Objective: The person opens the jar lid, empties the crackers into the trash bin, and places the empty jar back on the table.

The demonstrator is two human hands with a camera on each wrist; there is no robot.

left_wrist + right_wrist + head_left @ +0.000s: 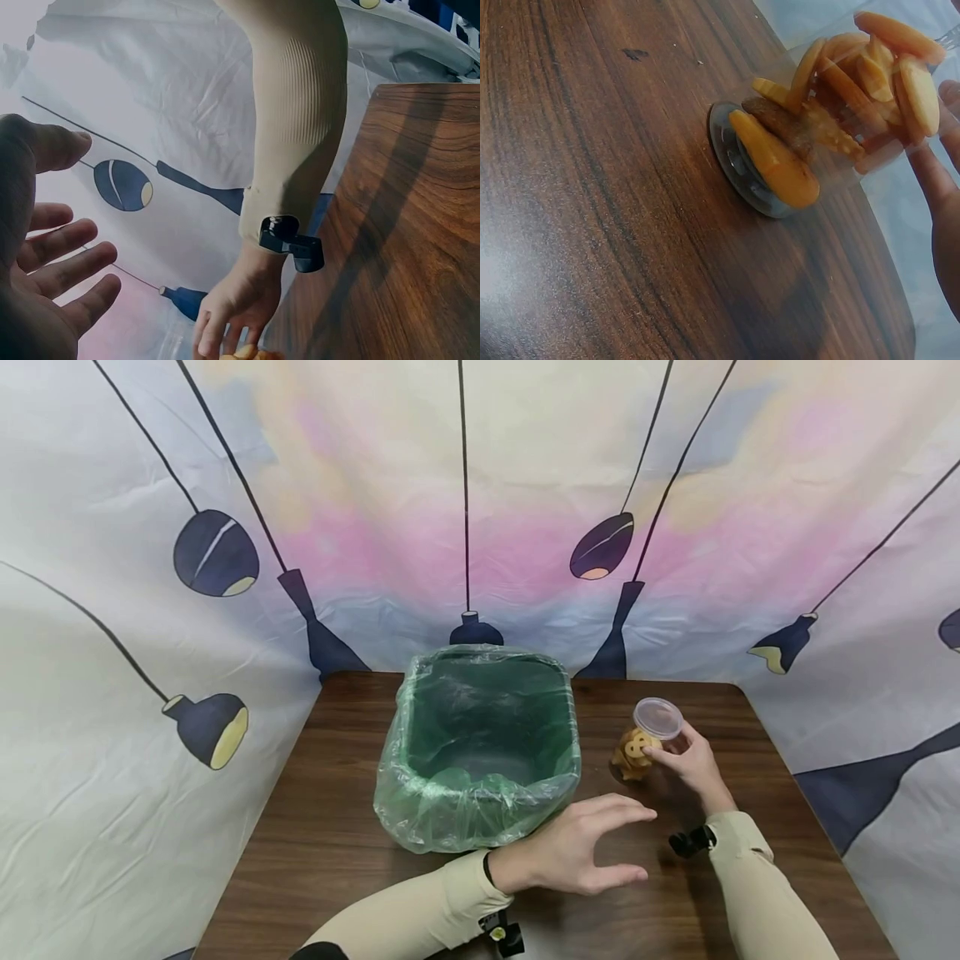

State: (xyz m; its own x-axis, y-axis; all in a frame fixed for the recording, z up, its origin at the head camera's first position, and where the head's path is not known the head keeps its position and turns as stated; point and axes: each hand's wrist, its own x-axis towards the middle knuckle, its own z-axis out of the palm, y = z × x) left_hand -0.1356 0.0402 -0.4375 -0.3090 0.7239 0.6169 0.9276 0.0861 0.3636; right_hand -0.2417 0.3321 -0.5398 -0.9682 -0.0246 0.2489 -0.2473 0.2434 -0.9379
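Observation:
My right hand (698,767) grips a clear plastic jar (636,755) near its top, at the right of the table. A translucent lid (658,718) tops it. Inside, in the right wrist view, are several golden food pieces (847,86), one with a smiley face in the head view. The jar's dark round base (742,161) is at or close to the tabletop; whether it touches, I cannot tell. Palm up front, my left hand (577,847) holds nothing, thumb and fingers spread apart, near the front right corner of a bin lined with a green plastic bag (457,818).
The lined bin stands open at the back middle of the brown wooden table (300,827). A printed cloth (517,485) with painted hanging lamps surrounds the table's back and sides. Dark cameras sit on both wrists, the right one (692,842) close above the table.

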